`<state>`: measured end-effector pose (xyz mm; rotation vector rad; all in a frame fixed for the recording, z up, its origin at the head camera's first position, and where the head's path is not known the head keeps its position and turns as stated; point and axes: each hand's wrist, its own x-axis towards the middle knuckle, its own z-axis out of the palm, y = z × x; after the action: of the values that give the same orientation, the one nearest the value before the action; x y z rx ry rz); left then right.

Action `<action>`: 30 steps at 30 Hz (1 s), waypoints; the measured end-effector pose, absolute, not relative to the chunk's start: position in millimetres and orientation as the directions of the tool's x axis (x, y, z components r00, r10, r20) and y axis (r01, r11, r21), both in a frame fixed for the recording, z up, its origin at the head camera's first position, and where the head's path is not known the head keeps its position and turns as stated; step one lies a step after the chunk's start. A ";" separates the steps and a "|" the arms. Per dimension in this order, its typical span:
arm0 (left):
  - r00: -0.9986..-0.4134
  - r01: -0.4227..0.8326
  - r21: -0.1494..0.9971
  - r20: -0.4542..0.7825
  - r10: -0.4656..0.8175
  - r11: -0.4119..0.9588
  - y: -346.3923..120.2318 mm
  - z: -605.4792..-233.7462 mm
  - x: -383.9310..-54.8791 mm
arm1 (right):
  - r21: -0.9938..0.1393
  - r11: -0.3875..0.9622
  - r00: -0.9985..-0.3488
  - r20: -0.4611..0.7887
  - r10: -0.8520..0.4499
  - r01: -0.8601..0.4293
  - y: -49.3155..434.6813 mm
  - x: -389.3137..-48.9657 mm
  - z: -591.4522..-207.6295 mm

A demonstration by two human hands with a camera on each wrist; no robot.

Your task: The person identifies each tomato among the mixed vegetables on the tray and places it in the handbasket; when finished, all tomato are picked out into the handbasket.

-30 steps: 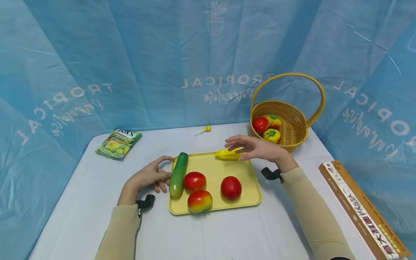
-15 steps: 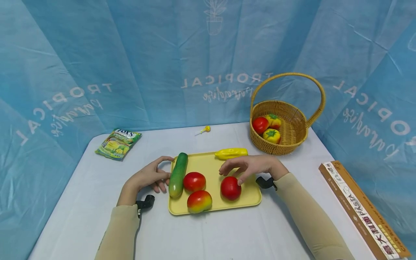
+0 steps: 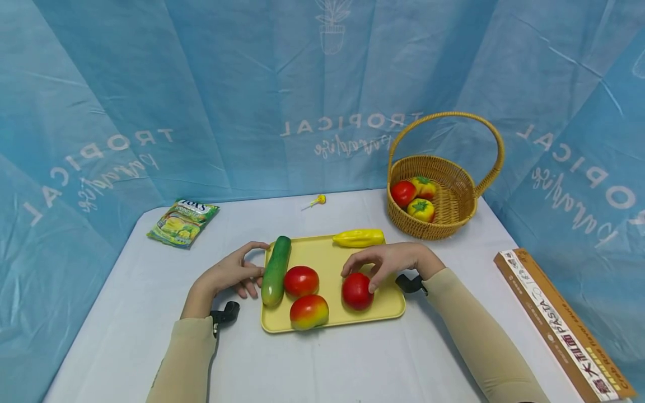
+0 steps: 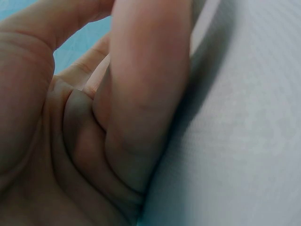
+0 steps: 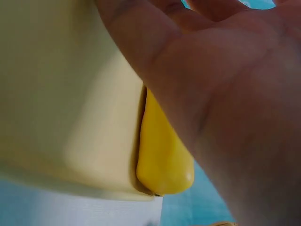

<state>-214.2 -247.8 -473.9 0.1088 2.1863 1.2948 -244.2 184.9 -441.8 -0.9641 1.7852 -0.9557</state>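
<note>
A pale yellow tray (image 3: 332, 257) holds a green cucumber (image 3: 276, 271), a yellow banana (image 3: 359, 238), a round red fruit (image 3: 357, 292), another red fruit (image 3: 301, 281) and a red-and-yellow mango (image 3: 309, 312). My right hand (image 3: 388, 262) is over the tray's right half, thumb on the near right side of the round red fruit and curled fingers behind it. In the right wrist view, the banana (image 5: 164, 150) shows beyond the wrist; the fingertips are out of sight. My left hand (image 3: 232, 271) rests on the cloth with loosely bent fingers, fingertips right at the tray's left rim beside the cucumber.
A wicker basket (image 3: 466, 207) with a tall handle stands at the back right, fruit inside. A green snack packet (image 3: 184, 223) lies back left, a small yellow-headed pick (image 3: 319, 200) behind the tray. A long pasta box (image 3: 561, 324) lies along the right edge.
My right hand has come from above the banana toward the front and down onto the round red fruit, its fingers closing round it. My left hand has stayed in place.
</note>
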 end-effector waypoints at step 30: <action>-0.823 -0.219 0.819 -0.446 0.350 0.530 -248.1 -475.0 -214.5 | -0.851 0.467 -0.338 -0.378 -0.862 -0.239 176.4 -241.4 -445.7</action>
<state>-214.5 -248.1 -475.0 0.1063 2.1923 1.2860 -241.4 176.4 -445.7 -0.9297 1.8318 -0.8854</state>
